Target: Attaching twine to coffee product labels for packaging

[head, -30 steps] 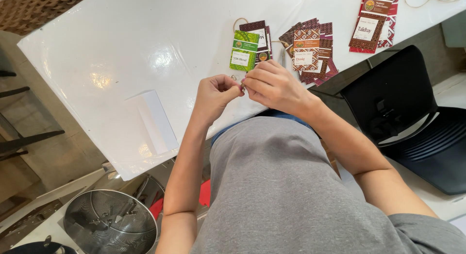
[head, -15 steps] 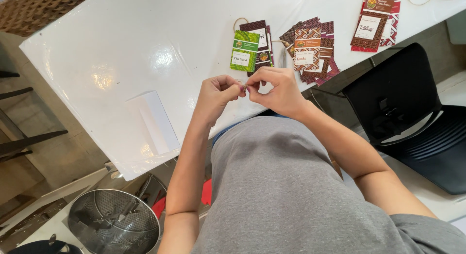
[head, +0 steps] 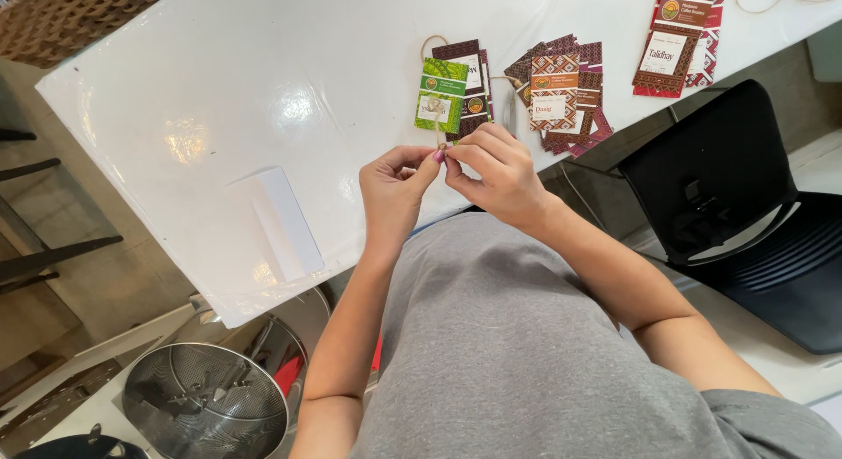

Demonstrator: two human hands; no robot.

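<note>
My left hand (head: 393,189) and my right hand (head: 493,171) meet over the near edge of the white table (head: 219,82), fingertips pinched together on a thin tan string (head: 438,126) that runs up to a green patterned tag (head: 442,94). The green tag lies on top of a dark brown tag (head: 467,82) just beyond my hands. What lies between my fingertips beyond the string is hidden.
A fanned pile of maroon and orange patterned tags (head: 563,92) lies right of the green tag, and more red tags (head: 677,40) lie further right. A white envelope (head: 283,222) lies at the left. A black chair (head: 728,205) stands right; a metal strainer bowl (head: 203,403) sits below.
Both hands have stayed together at the table edge; the fingers shifted slightly on the string while the tags on the table stayed put.
</note>
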